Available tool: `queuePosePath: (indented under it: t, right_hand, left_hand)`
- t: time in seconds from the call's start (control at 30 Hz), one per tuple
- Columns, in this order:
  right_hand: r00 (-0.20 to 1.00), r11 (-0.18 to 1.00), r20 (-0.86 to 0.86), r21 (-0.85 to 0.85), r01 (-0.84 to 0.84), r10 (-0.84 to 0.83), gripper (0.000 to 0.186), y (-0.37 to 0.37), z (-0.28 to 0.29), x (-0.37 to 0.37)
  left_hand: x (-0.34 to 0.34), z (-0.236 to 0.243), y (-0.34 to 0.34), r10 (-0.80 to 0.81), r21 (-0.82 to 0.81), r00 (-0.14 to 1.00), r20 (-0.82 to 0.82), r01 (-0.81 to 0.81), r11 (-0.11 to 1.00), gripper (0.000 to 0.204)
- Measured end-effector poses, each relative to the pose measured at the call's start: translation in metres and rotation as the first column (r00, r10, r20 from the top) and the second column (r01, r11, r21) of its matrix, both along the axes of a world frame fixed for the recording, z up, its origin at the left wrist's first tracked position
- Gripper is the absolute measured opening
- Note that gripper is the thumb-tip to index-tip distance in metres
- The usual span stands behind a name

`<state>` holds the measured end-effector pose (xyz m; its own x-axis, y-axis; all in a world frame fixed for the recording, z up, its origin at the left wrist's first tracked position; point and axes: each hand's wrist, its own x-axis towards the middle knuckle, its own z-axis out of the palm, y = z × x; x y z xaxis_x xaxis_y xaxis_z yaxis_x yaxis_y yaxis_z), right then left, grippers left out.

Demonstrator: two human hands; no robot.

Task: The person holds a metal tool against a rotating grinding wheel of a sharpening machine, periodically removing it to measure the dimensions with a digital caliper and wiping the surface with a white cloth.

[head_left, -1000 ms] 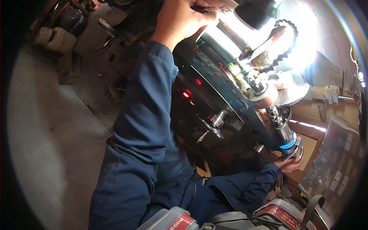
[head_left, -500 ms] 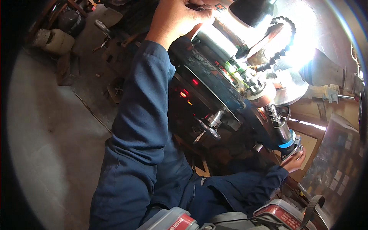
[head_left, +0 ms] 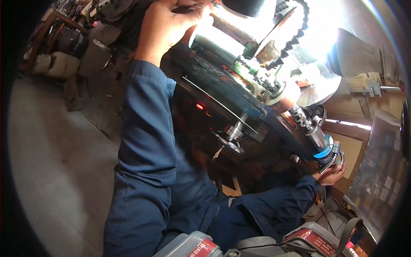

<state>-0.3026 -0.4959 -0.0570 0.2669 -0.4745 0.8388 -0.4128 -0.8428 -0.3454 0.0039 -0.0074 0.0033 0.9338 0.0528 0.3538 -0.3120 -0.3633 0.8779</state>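
Note:
My left hand (head_left: 166, 29) is at the top, its fingers closed at the left end of a bright metal cylinder (head_left: 219, 42) on a dark machine (head_left: 205, 77). What its fingertips hold, if anything, is hidden. Far over to the right, my right hand (head_left: 333, 174) is closed around a curved metal handle (head_left: 339, 153), below a blue ring (head_left: 324, 147) on a cylindrical fitting. Between the hands, a round metal disc (head_left: 319, 90) and a shaft assembly sit under strong glare. A small handwheel (head_left: 229, 142) juts out from the machine's near side.
A black segmented hose (head_left: 295, 40) arches over the machine beside a dark lamp head (head_left: 246, 6). Plastic sheeting (head_left: 376, 180) hangs at the right. Respirator filters (head_left: 203, 246) fill part of the lower edge. Clutter and a pale canister (head_left: 64, 65) stand at the far left.
The view has shifted, so the machine and my left hand appear farther left and higher. Both hands stay at the same places on the machine.

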Motion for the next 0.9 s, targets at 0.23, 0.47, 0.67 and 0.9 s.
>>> queuePosePath:
  t: [0.23, 0.47, 0.67, 0.9]
  right_hand:
    - [0.984, 1.0, 0.179, -0.015, 0.011, -0.008, 0.045, 0.011, -0.024, 0.007]
    - [0.899, 0.922, 0.439, -0.345, 0.174, -0.005, 0.043, 0.017, -0.028, 0.042]
    - [0.879, 0.9, 0.471, -0.411, 0.147, 0.072, 0.046, 0.012, -0.041, 0.048]
    - [0.893, 0.852, 0.445, -0.492, 0.178, 0.07, 0.043, -0.007, -0.049, 0.034]
  left_hand:
    - [0.012, -0.018, 0.01, -0.094, 0.023, 0.995, 0.024, 0.093, 0.995, 0.027]
    - [0.016, -0.025, 0.007, -0.118, -0.142, 0.993, 0.005, 0.117, 0.983, 0.026]
    - [0.008, -0.017, 0.004, -0.093, -0.117, 0.995, -0.036, 0.088, 0.989, 0.024]
    - [0.01, -0.018, 0.001, -0.093, -0.134, 0.995, -0.023, 0.089, 0.987, 0.023]
